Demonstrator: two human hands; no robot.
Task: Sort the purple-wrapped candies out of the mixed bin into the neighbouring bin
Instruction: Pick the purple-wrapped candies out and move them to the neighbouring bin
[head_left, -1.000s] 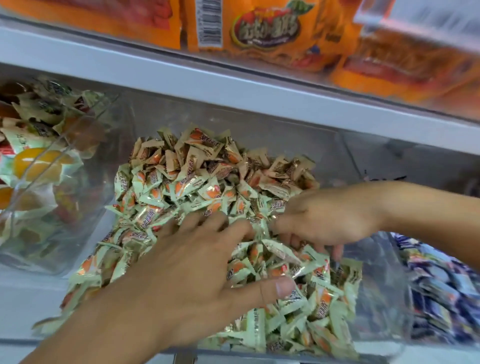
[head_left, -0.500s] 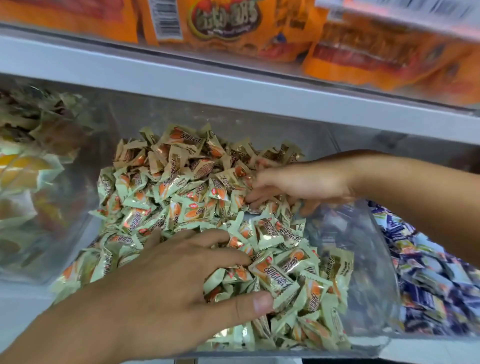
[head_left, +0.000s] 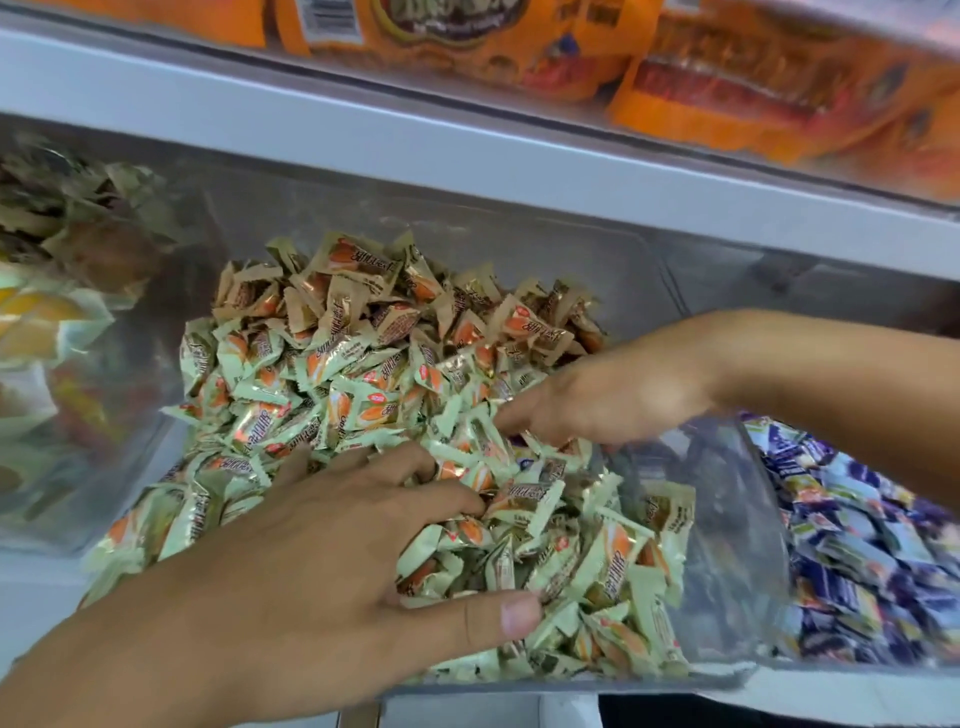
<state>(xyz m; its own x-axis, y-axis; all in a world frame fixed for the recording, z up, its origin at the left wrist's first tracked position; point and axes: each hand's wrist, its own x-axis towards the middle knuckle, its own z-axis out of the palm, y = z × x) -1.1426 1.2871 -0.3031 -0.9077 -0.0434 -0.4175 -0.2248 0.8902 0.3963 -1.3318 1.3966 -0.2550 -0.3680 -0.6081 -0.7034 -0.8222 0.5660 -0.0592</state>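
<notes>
We take the mixed bin (head_left: 727, 545), a clear plastic tub heaped with pale green and tan wrapped candies (head_left: 363, 374), as our landmark. Above the mixed bin runs a grey shelf (head_left: 415, 130) carrying orange snack bags (head_left: 727, 88). To the right of the mixed bin, just beyond its clear side wall, sits the neighbouring bin (head_left: 883, 665), already full of purple-wrapped candies (head_left: 857, 561). To the left of the mixed bin stands another clear bin (head_left: 78, 364) of yellow and brownish sweets, blurred. Over the near half of the mixed bin our left hand (head_left: 311, 582) lies flat on the heap, its fingers (head_left: 447, 493) spread apart and straight, the thumb stretched along the near edge, pressing the wrappers and holding nothing that we can see. Our right hand (head_left: 623, 389) comes in from the right across the side wall to the middle of the mixed bin, its fingers (head_left: 514, 415) loosely straight and dipping into the heap; whether they pinch anything underneath we cannot tell. Smallest of all, a scrap of purple wrapper (head_left: 525, 462) shows in the middle of the mixed bin, just below the right fingertips and just beyond the left ones; it is too buried for us to read its long axis. We judge the right hand the nearer and better placed, since it also lies on the side of the neighbouring bin, so the coming pick would be a short reach down and back toward us, then a carry rightward over the wall.
</notes>
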